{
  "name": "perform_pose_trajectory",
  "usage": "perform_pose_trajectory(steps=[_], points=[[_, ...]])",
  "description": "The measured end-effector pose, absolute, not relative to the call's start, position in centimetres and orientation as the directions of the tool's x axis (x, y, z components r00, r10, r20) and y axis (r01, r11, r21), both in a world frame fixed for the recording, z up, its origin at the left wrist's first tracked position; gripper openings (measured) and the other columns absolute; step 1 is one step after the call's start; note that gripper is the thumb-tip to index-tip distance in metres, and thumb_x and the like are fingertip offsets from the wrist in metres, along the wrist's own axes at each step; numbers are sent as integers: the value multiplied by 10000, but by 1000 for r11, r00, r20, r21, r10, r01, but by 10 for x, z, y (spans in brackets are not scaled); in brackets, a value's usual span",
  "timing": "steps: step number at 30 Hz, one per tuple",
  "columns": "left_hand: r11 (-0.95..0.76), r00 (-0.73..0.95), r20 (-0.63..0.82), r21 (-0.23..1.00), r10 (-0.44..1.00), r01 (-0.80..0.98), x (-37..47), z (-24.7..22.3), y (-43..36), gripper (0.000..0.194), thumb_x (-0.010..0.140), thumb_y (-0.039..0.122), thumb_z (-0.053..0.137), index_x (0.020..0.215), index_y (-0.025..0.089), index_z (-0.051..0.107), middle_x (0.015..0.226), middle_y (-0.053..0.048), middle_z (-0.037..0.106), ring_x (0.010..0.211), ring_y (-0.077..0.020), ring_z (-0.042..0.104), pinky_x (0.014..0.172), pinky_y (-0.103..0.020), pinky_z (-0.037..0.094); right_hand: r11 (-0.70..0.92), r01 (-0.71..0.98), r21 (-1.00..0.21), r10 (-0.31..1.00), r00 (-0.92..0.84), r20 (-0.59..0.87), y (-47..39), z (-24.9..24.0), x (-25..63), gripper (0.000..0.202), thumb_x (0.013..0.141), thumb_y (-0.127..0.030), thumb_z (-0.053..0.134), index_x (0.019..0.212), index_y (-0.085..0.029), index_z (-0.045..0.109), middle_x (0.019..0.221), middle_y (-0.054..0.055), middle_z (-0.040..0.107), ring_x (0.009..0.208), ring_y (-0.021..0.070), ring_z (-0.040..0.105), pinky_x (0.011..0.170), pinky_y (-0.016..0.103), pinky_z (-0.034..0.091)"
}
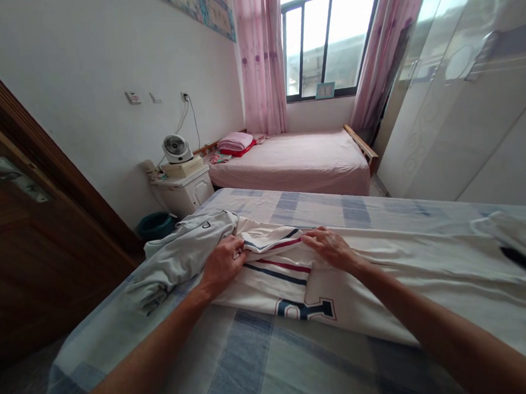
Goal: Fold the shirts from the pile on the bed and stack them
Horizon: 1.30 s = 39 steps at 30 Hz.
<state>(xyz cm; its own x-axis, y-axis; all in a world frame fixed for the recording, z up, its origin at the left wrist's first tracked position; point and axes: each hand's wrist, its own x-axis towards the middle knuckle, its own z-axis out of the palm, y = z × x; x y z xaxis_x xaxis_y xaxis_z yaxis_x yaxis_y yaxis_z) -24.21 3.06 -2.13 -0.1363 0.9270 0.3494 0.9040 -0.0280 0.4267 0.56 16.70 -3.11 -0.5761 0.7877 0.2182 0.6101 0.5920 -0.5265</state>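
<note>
Checked sheet (pixel 238 363), off-wht garment (pixel 259 299), navy/red stripes (pixel 276 273), L hand (pixel 225 262), R hand (pixel 329 246) pinching it

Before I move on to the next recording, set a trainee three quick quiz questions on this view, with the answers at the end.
1. True or false: the left hand and the right hand both touch the cream garment.
2. Multiple choice: which hand is nearer to the light grey garment?
A. the left hand
B. the right hand
C. both equally near
3. Fill in the missing word: the stripes on the cream garment are dark blue and dark ____.

Key: 1 true; 2 A; 3 red.
</note>
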Motion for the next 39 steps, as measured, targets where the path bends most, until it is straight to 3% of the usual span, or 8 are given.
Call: perform_pose_trajectory(steps=[4,9,16,25,28,32,35,39], points=[[-198,-83,396,616,915,763,-245,-14,26,149,820,291,515,865,191,616,942,-72,651,942,-224,590,881,-327,425,444,472,-761,852,-485,196,162,-33,-15,228,770,-381,533,798,-221,694,834,23,690,810,198,609,715,304,443],[-86,-99,142,897,985,433,-245,-11,29,287,782,407,574,930,169,632,831,-36,651,750,-182,605,662,-270,470,275,170,-946,848,-506,156,150,-39,-15,261,722,-351,583,918,-183,623,836,20,690,746,163,617,674,291,465],[-115,-235,208,927,949,357,-239,-20,40,302,827,467,508,819,176,588,667,13,547,584,-110,495,540,-218,422,296,321,-900,934,-294,202,139,-44,-17,195,752,-350,517,884,-213,557,750,14,654,670,170,623,633,305,478],[-75,-239,177,921,955,383,-239,-34,44,578,797,344,559,1328,160,425,693,25,551,519,-99,489,461,-203,357,343,491,-801,935,-265,237,132,-42,-10,333,805,-333,444,1122,-243,493,763,11,652,692,197,627,693,337,456],[-23,-261,184,855,948,519,-242,-36,41,499,786,273,526,1273,170,497,794,-8,608,573,-122,554,514,-226,423,392,717,-576,920,-304,248,129,-39,-7,345,800,-292,457,1129,-219,532,812,61,671,841,264,623,777,410,421],[51,-222,277,513,935,857,-243,-30,36,360,776,203,511,1116,165,622,942,-61,641,774,-181,618,717,-279,490,563,797,-219,788,-438,433,119,-33,-6,343,808,-228,479,1136,-218,578,1158,119,620,1170,312,477,945,481,324],[-33,-91,439,267,894,963,-243,-17,43,335,829,164,434,1091,194,642,1129,-68,614,1014,-204,587,907,-309,461,727,668,-159,629,-555,545,110,-34,-11,359,871,-202,426,1202,-232,560,1335,62,531,1312,257,350,1059,450,227],[-73,58,417,19,907,997,-255,-2,75,332,881,199,407,1088,158,663,1271,-110,559,1198,-245,477,1052,-385,362,808,573,-140,556,-660,505,103,-47,-19,416,917,-321,421,1313,-221,498,1455,40,418,1383,262,246,1110,460,145]])
